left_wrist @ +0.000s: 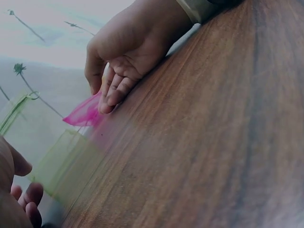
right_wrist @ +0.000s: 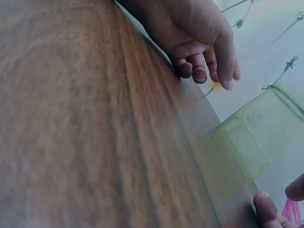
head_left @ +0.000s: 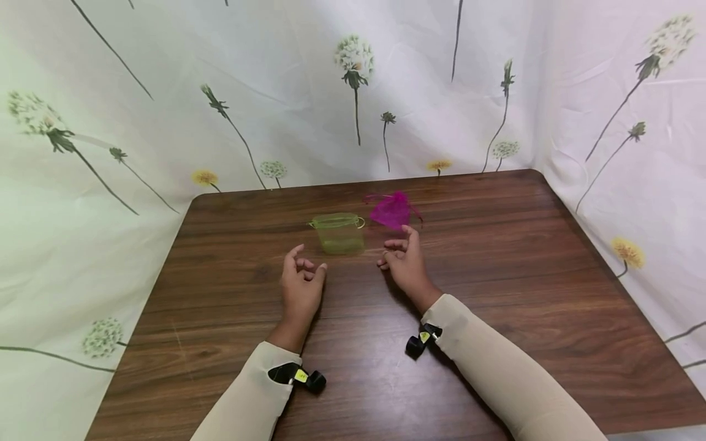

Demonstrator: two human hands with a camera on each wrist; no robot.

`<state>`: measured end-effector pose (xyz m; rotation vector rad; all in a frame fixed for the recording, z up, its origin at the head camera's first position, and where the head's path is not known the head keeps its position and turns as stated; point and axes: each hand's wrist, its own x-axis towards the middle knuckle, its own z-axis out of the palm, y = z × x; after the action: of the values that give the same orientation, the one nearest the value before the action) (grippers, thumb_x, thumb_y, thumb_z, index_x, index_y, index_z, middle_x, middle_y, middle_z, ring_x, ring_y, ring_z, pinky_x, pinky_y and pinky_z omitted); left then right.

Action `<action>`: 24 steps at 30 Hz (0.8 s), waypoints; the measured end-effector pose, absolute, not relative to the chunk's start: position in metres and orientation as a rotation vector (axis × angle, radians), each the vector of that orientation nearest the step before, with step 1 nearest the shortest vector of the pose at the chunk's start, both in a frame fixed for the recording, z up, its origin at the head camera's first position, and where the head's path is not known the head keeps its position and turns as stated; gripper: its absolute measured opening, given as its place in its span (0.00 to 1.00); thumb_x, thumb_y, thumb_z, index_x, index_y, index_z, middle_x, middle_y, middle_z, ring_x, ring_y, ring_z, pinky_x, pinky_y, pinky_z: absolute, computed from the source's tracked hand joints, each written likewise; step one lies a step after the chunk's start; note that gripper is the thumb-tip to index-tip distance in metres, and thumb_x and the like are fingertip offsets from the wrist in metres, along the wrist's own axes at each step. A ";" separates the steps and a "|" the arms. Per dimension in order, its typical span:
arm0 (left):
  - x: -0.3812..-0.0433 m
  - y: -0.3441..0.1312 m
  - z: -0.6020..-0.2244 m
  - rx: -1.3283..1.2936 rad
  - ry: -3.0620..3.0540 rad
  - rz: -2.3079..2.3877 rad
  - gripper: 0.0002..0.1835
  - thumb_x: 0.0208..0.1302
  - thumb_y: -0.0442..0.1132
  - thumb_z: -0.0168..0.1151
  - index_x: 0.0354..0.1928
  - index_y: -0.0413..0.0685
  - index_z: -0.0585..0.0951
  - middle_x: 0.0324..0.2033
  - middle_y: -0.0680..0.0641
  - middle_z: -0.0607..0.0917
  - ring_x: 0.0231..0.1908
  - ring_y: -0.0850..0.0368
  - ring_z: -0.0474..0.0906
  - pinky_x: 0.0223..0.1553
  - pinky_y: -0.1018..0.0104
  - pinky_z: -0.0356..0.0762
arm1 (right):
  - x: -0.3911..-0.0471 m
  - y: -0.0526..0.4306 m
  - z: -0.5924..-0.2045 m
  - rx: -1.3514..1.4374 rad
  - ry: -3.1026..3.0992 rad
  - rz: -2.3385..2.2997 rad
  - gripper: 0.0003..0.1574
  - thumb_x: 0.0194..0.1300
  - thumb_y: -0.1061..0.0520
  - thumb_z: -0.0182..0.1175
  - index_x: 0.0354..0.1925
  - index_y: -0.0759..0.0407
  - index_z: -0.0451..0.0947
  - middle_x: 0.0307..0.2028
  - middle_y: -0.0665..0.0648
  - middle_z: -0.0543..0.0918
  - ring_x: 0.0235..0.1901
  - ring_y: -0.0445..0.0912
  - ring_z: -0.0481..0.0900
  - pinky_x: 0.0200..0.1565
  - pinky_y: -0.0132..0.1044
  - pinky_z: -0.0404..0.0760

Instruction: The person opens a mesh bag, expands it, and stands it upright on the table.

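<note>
Nearest were two cream sleeves (head_left: 242,401), each with a small black device (head_left: 316,381) strapped at the wrist. The left grip (head_left: 302,288), a bare hand, was released, its fingers loosely bent around nothing. The right grip (head_left: 408,263) was likewise relaxed and held nothing, the index finger reaching farthest forward.

Just beyond and between the two, on the dark wood-grained table (head_left: 358,331), was a green pouch (head_left: 341,237). It was pale yellow-green and so sheer that the surroundings showed through it. It was boxy, a little wider at the mouth than at the base, with a deeper green band along the bottom. A drawstring ran around its neck, looping out at both sides.

Farther back and to the right lay a magenta pouch (head_left: 390,212), smaller looking and more vivid, also gauzy. Its neck was bunched, its body fanned out below, and thin cords trailed to either side. The right index fingertip was close to its lower edge; contact could not be told.

Behind the table hung white cloth (head_left: 298,73) printed with dandelions.
</note>
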<state>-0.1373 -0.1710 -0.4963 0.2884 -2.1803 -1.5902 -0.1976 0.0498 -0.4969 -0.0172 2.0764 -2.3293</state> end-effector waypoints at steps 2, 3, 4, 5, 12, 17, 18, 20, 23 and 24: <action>-0.137 -0.170 -0.496 0.278 -2.172 -1.595 0.33 0.66 0.26 0.73 0.72 0.37 0.73 0.40 0.42 0.77 0.27 0.61 0.74 0.31 0.78 0.74 | -0.199 0.050 -0.497 0.001 2.060 -2.336 0.50 0.68 0.80 0.54 0.82 0.63 0.48 0.56 0.77 0.77 0.26 0.45 0.86 0.33 0.32 0.89; -0.137 -0.169 -0.496 0.273 -2.169 -1.596 0.33 0.66 0.26 0.73 0.72 0.37 0.73 0.40 0.43 0.77 0.26 0.61 0.74 0.30 0.78 0.74 | -0.200 0.051 -0.497 0.014 2.052 -2.339 0.51 0.68 0.80 0.54 0.82 0.63 0.48 0.56 0.76 0.77 0.26 0.45 0.86 0.33 0.32 0.89; -0.137 -0.169 -0.496 0.268 -2.165 -1.601 0.33 0.66 0.26 0.73 0.72 0.37 0.73 0.40 0.43 0.77 0.26 0.61 0.74 0.30 0.78 0.74 | -0.201 0.052 -0.497 0.028 2.041 -2.343 0.52 0.68 0.80 0.54 0.83 0.62 0.48 0.56 0.75 0.77 0.26 0.45 0.86 0.33 0.33 0.90; -0.136 -0.168 -0.496 0.262 -2.159 -1.604 0.33 0.66 0.26 0.73 0.72 0.37 0.73 0.39 0.43 0.78 0.26 0.61 0.74 0.30 0.78 0.74 | -0.202 0.052 -0.496 0.042 2.029 -2.350 0.52 0.68 0.80 0.54 0.83 0.62 0.48 0.56 0.75 0.76 0.26 0.44 0.87 0.32 0.33 0.90; -0.136 -0.158 -0.496 0.201 -2.153 -1.633 0.30 0.65 0.27 0.75 0.68 0.36 0.75 0.38 0.41 0.79 0.23 0.64 0.75 0.27 0.78 0.74 | -0.208 0.059 -0.497 0.106 1.959 -2.381 0.54 0.67 0.80 0.51 0.84 0.59 0.47 0.59 0.69 0.71 0.25 0.43 0.87 0.32 0.34 0.91; -0.135 -0.148 -0.497 0.111 -2.157 -1.702 0.28 0.66 0.26 0.75 0.65 0.35 0.76 0.40 0.39 0.79 0.23 0.63 0.76 0.25 0.77 0.73 | -0.211 0.062 -0.497 0.128 1.896 -2.400 0.55 0.64 0.80 0.51 0.84 0.58 0.49 0.54 0.63 0.67 0.25 0.45 0.87 0.32 0.35 0.91; -0.135 -0.146 -0.497 0.091 -2.155 -1.722 0.27 0.66 0.26 0.75 0.65 0.35 0.76 0.40 0.38 0.79 0.23 0.63 0.75 0.25 0.76 0.73 | -0.212 0.062 -0.496 0.133 1.880 -2.405 0.55 0.64 0.81 0.51 0.84 0.58 0.49 0.53 0.63 0.66 0.25 0.45 0.87 0.32 0.35 0.91; -0.135 -0.140 -0.498 0.056 -2.170 -1.764 0.27 0.66 0.27 0.75 0.64 0.35 0.76 0.41 0.37 0.79 0.24 0.63 0.75 0.26 0.76 0.73 | -0.213 0.063 -0.496 0.143 1.844 -2.418 0.54 0.65 0.80 0.51 0.83 0.58 0.50 0.53 0.62 0.65 0.26 0.46 0.87 0.32 0.36 0.91; -0.136 -0.130 -0.499 -0.016 -2.195 -1.840 0.27 0.67 0.28 0.75 0.65 0.35 0.76 0.43 0.37 0.79 0.24 0.63 0.76 0.26 0.75 0.74 | -0.215 0.065 -0.496 0.141 1.803 -2.434 0.51 0.67 0.79 0.51 0.82 0.59 0.51 0.54 0.62 0.65 0.28 0.46 0.87 0.32 0.36 0.91; -0.136 -0.127 -0.498 -0.042 -2.207 -1.862 0.28 0.67 0.29 0.75 0.66 0.34 0.76 0.44 0.37 0.79 0.24 0.63 0.76 0.27 0.75 0.73 | -0.215 0.066 -0.496 0.135 1.796 -2.438 0.49 0.68 0.79 0.52 0.82 0.59 0.51 0.54 0.62 0.64 0.29 0.47 0.87 0.32 0.36 0.91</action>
<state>-0.1362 -0.1267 -0.4983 -0.0417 -2.2067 -1.8619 -0.2152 0.0659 -0.4962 0.1349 1.7964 -2.4381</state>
